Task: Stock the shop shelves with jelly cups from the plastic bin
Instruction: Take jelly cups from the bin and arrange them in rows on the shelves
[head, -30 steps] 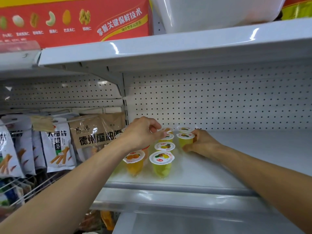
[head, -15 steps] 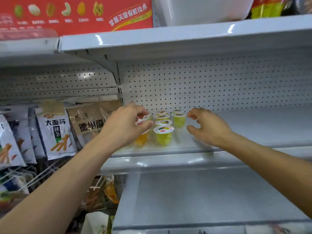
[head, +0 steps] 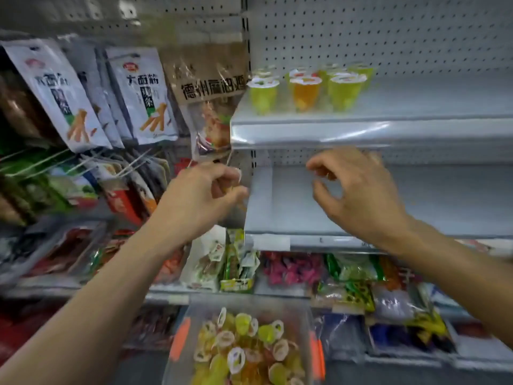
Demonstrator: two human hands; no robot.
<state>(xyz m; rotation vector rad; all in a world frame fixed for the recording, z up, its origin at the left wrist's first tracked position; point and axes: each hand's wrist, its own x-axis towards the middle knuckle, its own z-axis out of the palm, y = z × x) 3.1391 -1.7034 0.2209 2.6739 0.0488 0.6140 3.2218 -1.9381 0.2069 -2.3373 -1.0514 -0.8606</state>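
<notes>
Several jelly cups (head: 305,91), green and orange with white lids, stand in rows at the left end of the upper white shelf (head: 388,129). Below, a clear plastic bin (head: 244,348) with orange handles holds a heap of jelly cups. My left hand (head: 200,201) hovers in front of the shelf's left edge, fingers loosely curled, holding nothing. My right hand (head: 358,193) hangs in front of the bare lower shelf (head: 430,201), fingers apart and empty. Both hands are well below the shelved cups and above the bin.
Snack bags (head: 141,95) hang on pegs to the left. Packaged goods (head: 347,276) fill the shelf under the bare one. A white pegboard back wall (head: 388,31) rises behind the cups.
Both hands have come off the jelly cups and dropped away from the upper shelf. The view has tilted down, bringing the bin of cups into sight.
</notes>
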